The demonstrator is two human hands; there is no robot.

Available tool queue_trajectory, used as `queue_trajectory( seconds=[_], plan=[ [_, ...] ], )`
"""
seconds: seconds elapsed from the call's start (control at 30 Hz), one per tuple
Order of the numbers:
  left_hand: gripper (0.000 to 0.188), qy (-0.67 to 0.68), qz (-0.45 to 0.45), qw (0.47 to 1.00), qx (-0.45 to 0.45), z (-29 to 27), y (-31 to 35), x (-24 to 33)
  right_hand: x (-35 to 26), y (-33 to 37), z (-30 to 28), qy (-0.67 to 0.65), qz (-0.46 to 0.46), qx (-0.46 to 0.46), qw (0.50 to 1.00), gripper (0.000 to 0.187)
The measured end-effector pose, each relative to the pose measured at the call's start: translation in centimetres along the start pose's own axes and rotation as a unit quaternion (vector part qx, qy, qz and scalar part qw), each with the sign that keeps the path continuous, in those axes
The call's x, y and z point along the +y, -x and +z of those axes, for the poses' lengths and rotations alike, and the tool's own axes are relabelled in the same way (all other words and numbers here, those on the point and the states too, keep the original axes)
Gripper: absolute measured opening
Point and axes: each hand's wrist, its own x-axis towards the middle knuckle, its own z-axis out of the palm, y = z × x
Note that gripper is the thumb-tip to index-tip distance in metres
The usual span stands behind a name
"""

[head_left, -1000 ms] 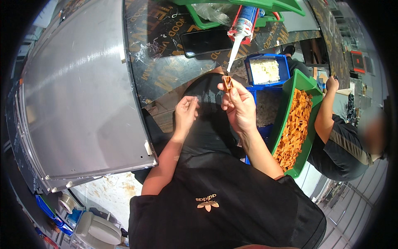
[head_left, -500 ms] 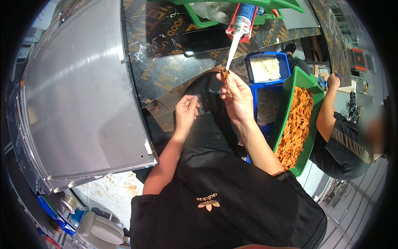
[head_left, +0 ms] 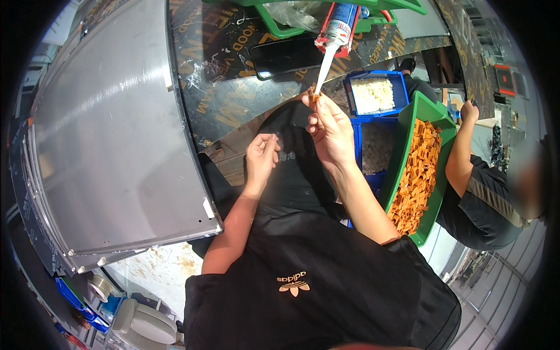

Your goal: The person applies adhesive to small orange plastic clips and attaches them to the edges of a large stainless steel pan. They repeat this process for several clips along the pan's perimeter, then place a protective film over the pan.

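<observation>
My right hand (head_left: 331, 128) pinches a small orange-brown plastic piece (head_left: 315, 97) between thumb and fingertips. The piece meets the tip of a long white nozzle (head_left: 326, 67), which slants down from a sealant cartridge (head_left: 342, 26) in a red holder at the table's edge. My left hand (head_left: 262, 153) hovers over my lap, its thumb and fingers pressed together; whatever they hold, if anything, is too small to name. Close by my right forearm stands a long green bin (head_left: 438, 201) full of similar orange-brown pieces (head_left: 415, 181).
Blue bins (head_left: 402, 96) with small whitish pieces (head_left: 373, 96) stand beyond my right hand. A black phone (head_left: 286, 57) lies on the dark printed board. On the left is a large grey metal panel (head_left: 116, 128). A co-worker's arm (head_left: 461, 157) shows at right.
My right hand has shifted slightly up and left, bringing the small piece further onto the nozzle tip. My left hand has hardly moved.
</observation>
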Motion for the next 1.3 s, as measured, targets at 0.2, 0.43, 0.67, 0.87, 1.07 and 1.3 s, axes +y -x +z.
queue_trajectory(
  seconds=[0.2,0.43,0.67,0.87,1.07,1.3],
  plan=[
    [0.018,0.001,-0.002,1.000,-0.001,0.0,0.1,0.1,0.7,0.0,-0.2,0.029,-0.017,-0.003,0.999,0.035],
    [0.018,0.003,-0.006,1.000,0.001,-0.1,0.0,0.0,0.3,0.2,-0.5,0.042,-0.004,-0.008,0.999,0.032],
    [0.019,0.006,-0.004,1.000,0.001,-0.1,0.0,-0.1,0.4,0.4,-0.2,0.047,0.014,-0.017,0.999,0.032],
    [0.019,0.007,-0.009,1.000,0.005,-0.2,-0.1,-0.2,0.6,0.6,0.3,0.033,-0.002,-0.029,0.999,0.030],
    [0.019,0.010,-0.013,1.000,0.001,-0.2,-0.2,-0.2,0.7,1.0,0.4,0.007,0.001,-0.019,1.000,0.037],
    [0.019,0.008,-0.013,1.000,0.003,-0.2,-0.1,-0.1,1.2,1.6,0.0,-0.011,0.011,-0.014,1.000,0.039]
  ],
)
